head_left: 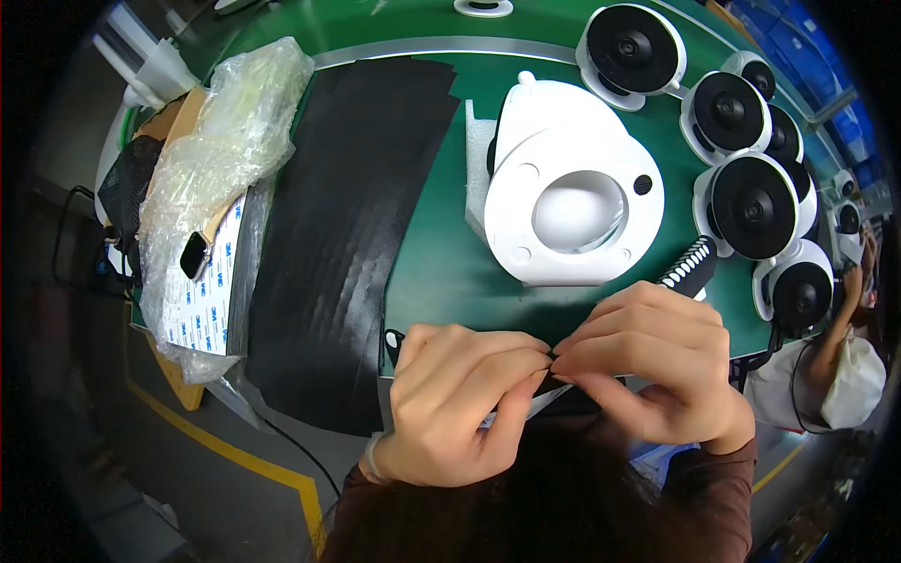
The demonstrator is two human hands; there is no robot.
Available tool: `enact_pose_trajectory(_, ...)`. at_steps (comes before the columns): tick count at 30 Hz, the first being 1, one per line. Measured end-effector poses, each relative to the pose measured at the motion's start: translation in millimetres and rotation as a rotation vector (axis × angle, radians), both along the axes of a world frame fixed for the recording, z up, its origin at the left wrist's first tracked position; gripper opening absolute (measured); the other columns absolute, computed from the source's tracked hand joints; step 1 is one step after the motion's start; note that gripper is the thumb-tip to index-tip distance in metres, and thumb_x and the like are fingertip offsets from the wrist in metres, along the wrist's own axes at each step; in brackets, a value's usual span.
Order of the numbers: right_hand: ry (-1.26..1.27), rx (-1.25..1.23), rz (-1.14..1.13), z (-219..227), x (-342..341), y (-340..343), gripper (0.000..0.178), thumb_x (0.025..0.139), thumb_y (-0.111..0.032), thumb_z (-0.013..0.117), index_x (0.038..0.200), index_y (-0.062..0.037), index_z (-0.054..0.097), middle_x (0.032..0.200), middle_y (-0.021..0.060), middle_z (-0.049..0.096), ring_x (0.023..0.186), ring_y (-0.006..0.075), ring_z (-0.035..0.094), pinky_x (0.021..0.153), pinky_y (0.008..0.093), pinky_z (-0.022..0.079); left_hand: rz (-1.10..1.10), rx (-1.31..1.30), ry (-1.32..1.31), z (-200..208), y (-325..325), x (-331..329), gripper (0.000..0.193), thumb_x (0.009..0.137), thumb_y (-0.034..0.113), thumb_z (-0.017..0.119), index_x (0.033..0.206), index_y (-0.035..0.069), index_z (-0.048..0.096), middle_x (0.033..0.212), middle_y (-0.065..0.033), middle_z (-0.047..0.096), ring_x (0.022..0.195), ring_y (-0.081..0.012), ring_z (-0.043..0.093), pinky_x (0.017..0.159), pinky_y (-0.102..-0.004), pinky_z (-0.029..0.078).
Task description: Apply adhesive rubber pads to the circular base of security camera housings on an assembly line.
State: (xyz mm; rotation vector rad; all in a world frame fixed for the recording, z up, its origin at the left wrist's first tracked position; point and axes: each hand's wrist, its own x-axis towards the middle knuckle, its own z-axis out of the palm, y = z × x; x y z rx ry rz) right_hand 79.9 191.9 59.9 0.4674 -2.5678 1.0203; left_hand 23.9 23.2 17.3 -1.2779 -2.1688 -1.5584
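Note:
By the table's front edge, my left hand (pixel 455 399) and my right hand (pixel 652 361) meet fingertip to fingertip. Both are closed in a pinch on a thin black strip, of which little shows between the fingers. A dark end with a white oval (pixel 394 343) pokes out left of my left hand. Beyond my right hand a black piece with a row of white slots (pixel 690 267) sticks out; whether it is the same strip I cannot tell. Just past my hands lies a white rounded plastic housing (pixel 572 178) with a large round opening, beside a pale foam piece (pixel 479 178).
Long black sheets (pixel 343 235) lie stacked left of the housing. Farther left are bubble wrap (pixel 221 141), printed backing sheets (pixel 202 310) and a wristwatch (pixel 195 253). Several white units with black round fronts (pixel 754 206) crowd the right side. A co-worker's arm (pixel 840 324) shows far right.

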Motion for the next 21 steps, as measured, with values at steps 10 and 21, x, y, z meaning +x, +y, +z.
enact_pose_trajectory(10,0.141,0.137,-0.005,4,5,-1,0.022,0.056,-0.004,0.068,0.078,-0.0047,0.064,0.075,0.004,0.062,0.066,0.0175,0.059,0.05,0.0247,0.045,0.066,0.011,0.051,4,3,2,0.008,0.066,-0.001,0.06,0.072,0.005,0.057,0.067,-0.0021,0.057,0.054,-0.0183,0.051,0.057,-0.0271,0.033)
enact_pose_trajectory(21,-0.003,0.112,-0.134,15,9,-9,0.012,0.06,-0.004,0.069,0.071,-0.0071,0.064,0.075,0.0046,0.066,0.069,0.0202,0.062,0.067,0.0296,0.05,0.095,-0.06,0.141,9,1,7,0.011,0.064,-0.001,0.061,0.074,0.004,0.057,0.069,-0.0022,0.058,0.054,-0.0173,0.05,0.057,-0.027,0.033)
